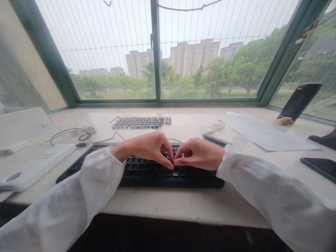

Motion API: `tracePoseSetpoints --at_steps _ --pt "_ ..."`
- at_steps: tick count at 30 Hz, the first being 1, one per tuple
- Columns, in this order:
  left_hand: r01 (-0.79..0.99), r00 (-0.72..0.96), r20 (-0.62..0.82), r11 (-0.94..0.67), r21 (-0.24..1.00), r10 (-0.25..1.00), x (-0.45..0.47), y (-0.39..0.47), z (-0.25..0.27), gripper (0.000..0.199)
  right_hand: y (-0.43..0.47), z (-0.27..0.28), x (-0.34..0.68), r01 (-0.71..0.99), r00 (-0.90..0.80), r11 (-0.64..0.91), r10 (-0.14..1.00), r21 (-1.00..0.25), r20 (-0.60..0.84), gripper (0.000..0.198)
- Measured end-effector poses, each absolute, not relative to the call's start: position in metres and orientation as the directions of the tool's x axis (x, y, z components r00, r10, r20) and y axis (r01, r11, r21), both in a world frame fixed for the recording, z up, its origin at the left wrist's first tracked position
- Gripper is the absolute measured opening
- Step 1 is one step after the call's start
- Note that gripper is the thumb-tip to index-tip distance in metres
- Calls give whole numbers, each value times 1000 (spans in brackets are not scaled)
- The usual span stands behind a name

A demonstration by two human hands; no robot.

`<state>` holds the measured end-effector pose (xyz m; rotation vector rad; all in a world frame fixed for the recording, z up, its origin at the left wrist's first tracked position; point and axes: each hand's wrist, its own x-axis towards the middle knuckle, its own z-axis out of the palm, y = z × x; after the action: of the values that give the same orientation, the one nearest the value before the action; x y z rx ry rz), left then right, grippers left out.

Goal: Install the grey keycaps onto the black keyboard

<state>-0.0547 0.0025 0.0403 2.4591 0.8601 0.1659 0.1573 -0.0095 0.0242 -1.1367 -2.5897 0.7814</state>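
A black keyboard (141, 168) lies on the white sill in front of me, most of its key sockets bare. A few keycaps (175, 173) sit on it near the arrow-key area, just below my fingertips. My left hand (148, 148) is pinched closed above its right-hand part. Fingertip to fingertip with it, my right hand (202, 154) is pinched as well. Whatever lies between the fingers, if anything, is too small or hidden to make out. Behind the keyboard, loose dark keycaps (141, 122) are laid out in rows.
A black pen-like tool (217, 140) lies right of the keyboard, beside a printed paper sheet (267, 131). Farther right are a phone (320, 168) and a dark upright device (299, 101). White boxes (39, 166) and a coiled cable (88, 134) occupy the left. A window (158, 70) closes the back.
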Motion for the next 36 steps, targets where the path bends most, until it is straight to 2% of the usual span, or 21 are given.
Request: tracePoseSetpoints --at_steps 7,27,36 --pt "550 769 -82 -589 592 634 -54 5 38 37 -5 27 163 580 -721 596 693 -555 -8 35" --pt "547 775 -94 -589 595 625 -53 3 37 35 -8 23 159 545 -741 674 666 -498 91 26" --pt "538 774 -78 -589 603 628 -53 2 36 35 -7 21 158 535 -757 724 639 -434 134 20"
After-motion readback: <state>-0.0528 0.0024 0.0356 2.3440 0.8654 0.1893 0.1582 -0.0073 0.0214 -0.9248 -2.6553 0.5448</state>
